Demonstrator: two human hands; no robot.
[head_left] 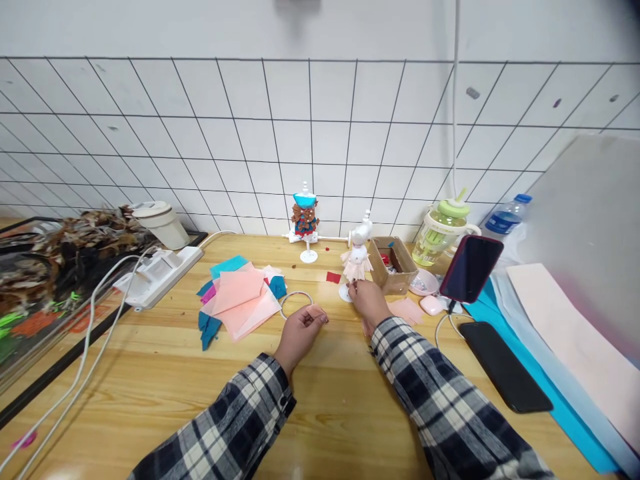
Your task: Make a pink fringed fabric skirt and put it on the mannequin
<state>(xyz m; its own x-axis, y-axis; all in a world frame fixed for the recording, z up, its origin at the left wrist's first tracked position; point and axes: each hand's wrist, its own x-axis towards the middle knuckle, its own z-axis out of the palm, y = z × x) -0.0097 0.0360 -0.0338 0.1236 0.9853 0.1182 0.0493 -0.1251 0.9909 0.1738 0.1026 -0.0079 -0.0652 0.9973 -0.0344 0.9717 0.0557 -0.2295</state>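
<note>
My left hand point(300, 333) pinches a small peach paper piece point(315, 311) above the wooden table. Closed at the foot of a small white dress form point(358, 257), my right hand point(371, 307) holds it tilted to the right. A frilled peach paper skirt hangs around the form's middle. Part of its round base shows beside my fingers; the rest is hidden. Behind stands a second dress form point(305, 217), upright, dressed in blue, brown and red. A pile of peach paper sheets point(245, 300), with blue and magenta scraps, lies left of my left hand, beside a ring point(296, 300).
Right of the form are a cardboard box point(400, 279), a pink dish point(424, 283), a drink bottle point(440, 233) and a propped phone point(471, 268). Another phone point(505, 367) lies flat near large paper sheets point(575, 333). A power strip point(160, 277) with cables lies left.
</note>
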